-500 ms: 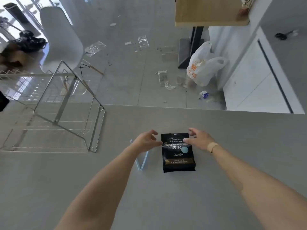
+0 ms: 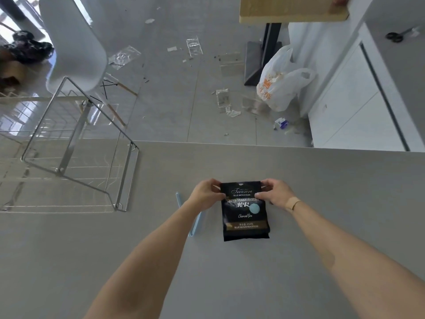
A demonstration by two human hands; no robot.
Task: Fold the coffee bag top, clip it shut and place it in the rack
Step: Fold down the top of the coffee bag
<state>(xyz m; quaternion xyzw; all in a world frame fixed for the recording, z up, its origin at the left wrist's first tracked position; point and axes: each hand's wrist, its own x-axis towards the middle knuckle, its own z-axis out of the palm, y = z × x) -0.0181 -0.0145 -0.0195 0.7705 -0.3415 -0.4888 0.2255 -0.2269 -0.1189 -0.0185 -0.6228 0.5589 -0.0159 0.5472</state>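
Half a second earlier the hands only reached; now the left hand (image 2: 205,194) and right hand (image 2: 274,194) pinched the top corners of the black foil coffee bag (image 2: 245,217) lying on the grey desk (image 2: 322,203), so folding could begin, with the pale blue plastic clip (image 2: 194,226) just beside it and the wire rack (image 2: 76,162) well apart.

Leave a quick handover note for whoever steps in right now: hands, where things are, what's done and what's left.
Left hand and right hand each pinch a top corner of the coffee bag, which lies flat on the counter.
The light blue clip lies on the counter left of the bag, partly under the left forearm.
The wire rack stands at the far left.
Done: top gripped.
Left: fold, clip, rack.
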